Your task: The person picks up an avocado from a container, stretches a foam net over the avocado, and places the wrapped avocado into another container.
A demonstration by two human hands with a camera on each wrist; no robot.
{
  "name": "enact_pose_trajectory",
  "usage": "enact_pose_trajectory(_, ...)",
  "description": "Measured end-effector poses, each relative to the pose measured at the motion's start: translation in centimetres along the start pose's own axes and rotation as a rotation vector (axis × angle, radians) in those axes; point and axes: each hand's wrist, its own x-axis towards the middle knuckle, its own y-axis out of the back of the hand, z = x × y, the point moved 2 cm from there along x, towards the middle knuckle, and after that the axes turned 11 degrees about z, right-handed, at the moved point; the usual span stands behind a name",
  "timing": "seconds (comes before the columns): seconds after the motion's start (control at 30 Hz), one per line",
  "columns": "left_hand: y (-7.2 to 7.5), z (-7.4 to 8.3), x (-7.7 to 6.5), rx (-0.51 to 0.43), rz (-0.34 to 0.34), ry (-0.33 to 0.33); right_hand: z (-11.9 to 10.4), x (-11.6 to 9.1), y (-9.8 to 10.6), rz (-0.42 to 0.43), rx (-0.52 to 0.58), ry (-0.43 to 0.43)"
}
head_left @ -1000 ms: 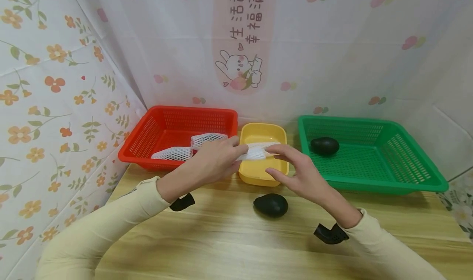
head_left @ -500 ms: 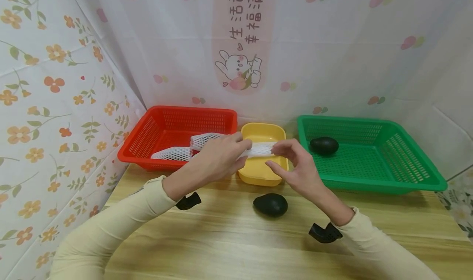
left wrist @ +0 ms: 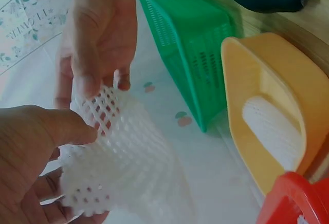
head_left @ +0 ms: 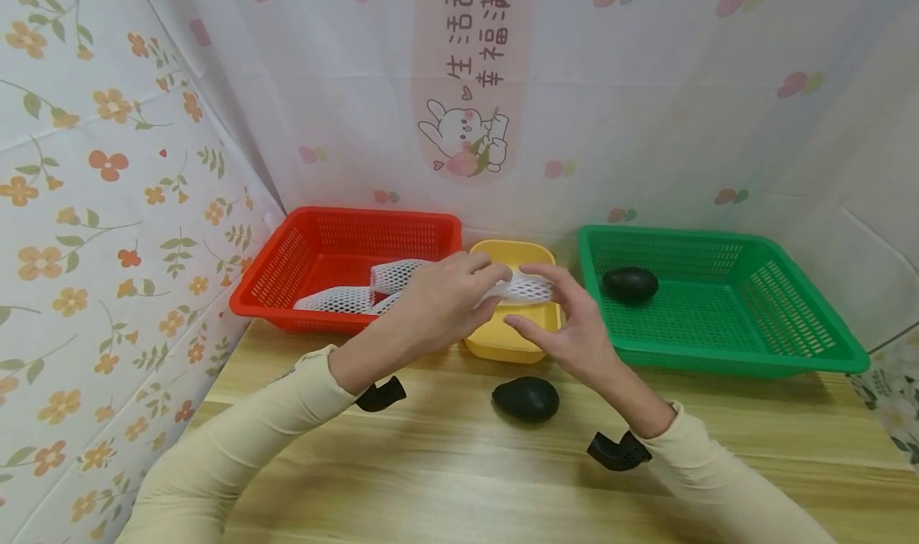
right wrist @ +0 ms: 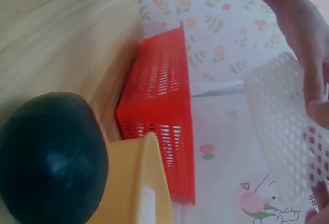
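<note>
A white foam fruit net (head_left: 527, 289) is held up over the yellow box (head_left: 511, 344). My left hand (head_left: 445, 301) grips one end; in the left wrist view its thumb presses on the mesh. My right hand (head_left: 574, 329) is at the other end, fingers against the net and thumb held apart in the head view. Skin shows through the mesh in the left wrist view, but whether fingers are inside it I cannot tell. A dark avocado (head_left: 526, 400) lies on the table in front of the box. Another white foam net (left wrist: 272, 129) lies in the box.
At the left stands a red basket (head_left: 345, 229) with several white foam nets (head_left: 337, 299). On the right, a green basket (head_left: 725, 321) holds another avocado (head_left: 630, 285). A printed cloth (head_left: 610, 129) hangs behind, and the wooden table (head_left: 467, 480) extends in front.
My left hand has shifted right and my right hand slightly left, so the two are closer. The net has moved right and its mesh looks more spread at the right end.
</note>
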Motion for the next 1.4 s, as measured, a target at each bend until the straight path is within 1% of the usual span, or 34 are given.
enact_pose_trajectory(0.07,0.0,0.2,0.1,-0.027,0.035,-0.025,-1.0,0.2,-0.1,0.035,-0.047,0.041)
enact_pose_trajectory(0.1,0.0,0.3,0.1,-0.037,0.051,-0.036,-1.0,0.3,-0.1,0.051,-0.05,0.064)
enact_pose_trajectory(0.17,0.1,0.5,0.1,-0.046,0.078,-0.048,-0.3,0.4,0.0,0.087,-0.017,0.094)
enact_pose_trajectory(0.23,0.2,0.5,0.1,-0.05,0.107,-0.037,0.7,0.5,0.2,0.108,0.053,0.098)
enact_pose_trajectory(0.33,0.2,0.2,-0.1,-0.046,0.139,0.023,2.0,0.6,0.7,0.132,0.179,0.091)
enact_pose_trajectory(0.4,0.2,0.0,-0.4,-0.047,0.154,0.082,2.4,0.6,1.0,0.151,0.215,0.087)
enact_pose_trajectory(0.47,0.1,-0.3,-0.6,-0.047,0.154,0.147,2.6,0.7,1.3,0.174,0.224,0.075)
enact_pose_trajectory(0.53,0.2,-0.4,-0.9,-0.048,0.141,0.219,2.5,0.7,1.6,0.19,0.222,0.051)
enact_pose_trajectory(0.6,0.2,-0.5,-1.1,-0.044,0.112,0.288,2.4,0.8,1.9,0.192,0.224,0.021)
enact_pose_trajectory(0.7,0.4,-0.6,-1.3,-0.026,0.038,0.373,2.1,0.8,2.2,0.146,0.245,-0.014)
enact_pose_trajectory(0.8,0.4,-0.7,-1.6,-0.02,-0.032,0.416,2.0,0.7,2.3,0.076,0.269,-0.032)
enact_pose_trajectory(0.87,0.4,-0.8,-1.8,-0.032,-0.053,0.413,2.0,0.6,2.4,0.032,0.269,-0.031)
enact_pose_trajectory(0.93,0.3,-0.8,-2.0,-0.055,-0.034,0.383,2.0,0.6,2.3,-0.012,0.283,-0.031)
enact_pose_trajectory(1.0,0.3,-0.9,-2.1,-0.059,0.015,0.327,2.0,0.6,2.2,-0.05,0.293,-0.021)
enact_pose_trajectory(1.07,0.3,-0.9,-2.2,-0.065,0.085,0.267,2.2,0.5,2.1,-0.082,0.31,-0.018)
enact_pose_trajectory(1.17,0.3,-1.0,-2.2,-0.102,0.167,0.19,2.3,0.5,2.0,-0.116,0.323,-0.008)
enact_pose_trajectory(1.2,0.2,-1.1,-2.1,-0.137,0.181,0.172,2.3,0.5,2.0,-0.126,0.328,-0.008)
enact_pose_trajectory(1.27,0.2,-1.0,-2.1,-0.217,0.183,0.145,2.4,0.5,1.9,-0.146,0.332,-0.009)
enact_pose_trajectory(1.33,0.1,-1.0,-2.2,-0.318,0.159,0.131,2.4,0.5,1.8,-0.163,0.333,-0.012)
enact_pose_trajectory(1.4,0.1,-1.0,-2.3,-0.427,0.117,0.136,2.4,0.5,1.8,-0.177,0.333,-0.013)
